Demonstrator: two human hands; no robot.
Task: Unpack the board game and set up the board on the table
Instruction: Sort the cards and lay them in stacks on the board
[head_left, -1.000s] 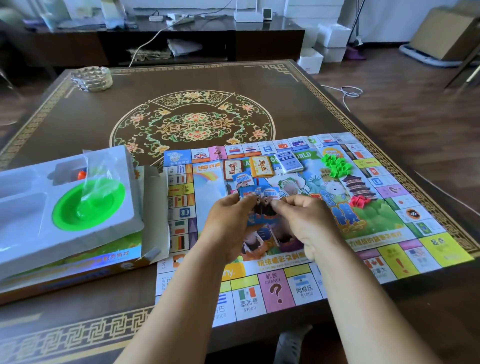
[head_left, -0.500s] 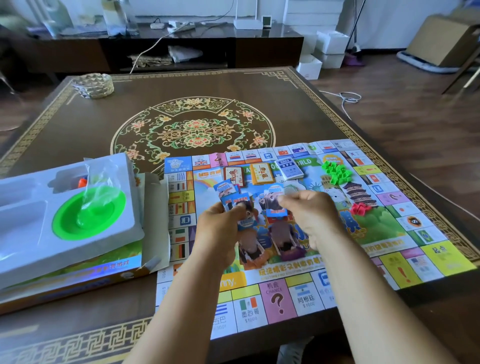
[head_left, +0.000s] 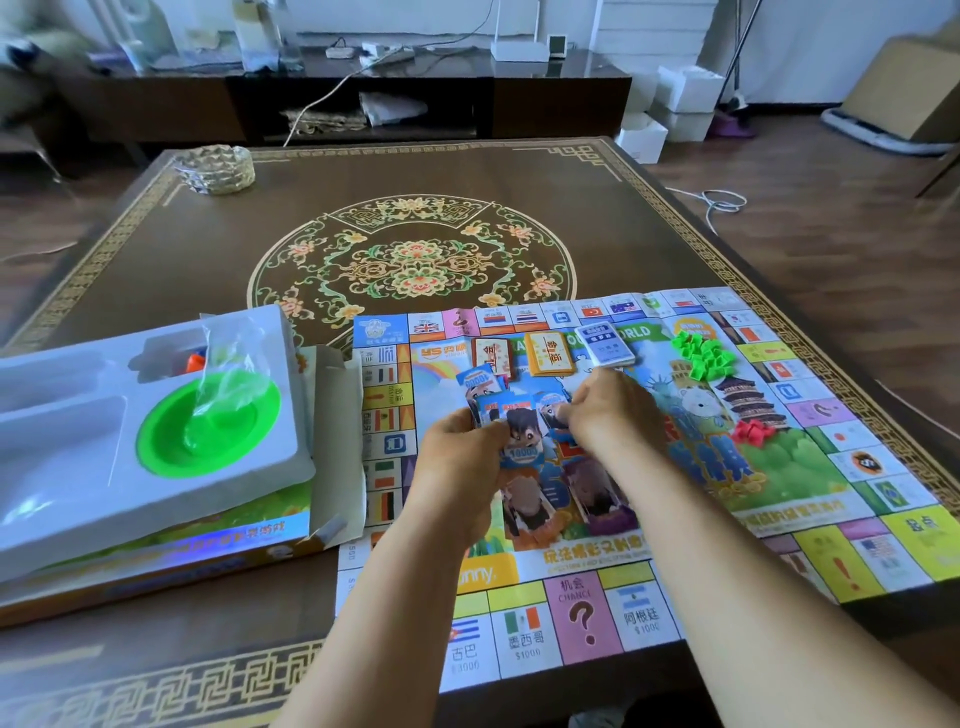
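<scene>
The colourful paper game board (head_left: 779, 525) lies unfolded on the near right of the dark table. Above its middle, my left hand (head_left: 462, 467) grips a fan of blue play-money notes (head_left: 511, 421). My right hand (head_left: 608, 410) pinches the right end of those notes. On the board lie three card stacks: a red and cream one (head_left: 493, 356), an orange one (head_left: 550, 353) and a blue and white one (head_left: 605, 345). A heap of green plastic houses (head_left: 704, 353) and a few red pieces (head_left: 753, 431) sit to the right.
The open game box (head_left: 171, 566) sits at the left with a white plastic insert (head_left: 78, 467) holding a green dish (head_left: 208, 431) and a clear bag. A glass ashtray (head_left: 215, 169) stands at the far left corner. The table's (head_left: 415, 171) near and right edges are close.
Both hands have shifted slightly up the board with the notes. My right hand has come back in to the fan after drawing a note apart, and the camera has tilted up a little.
</scene>
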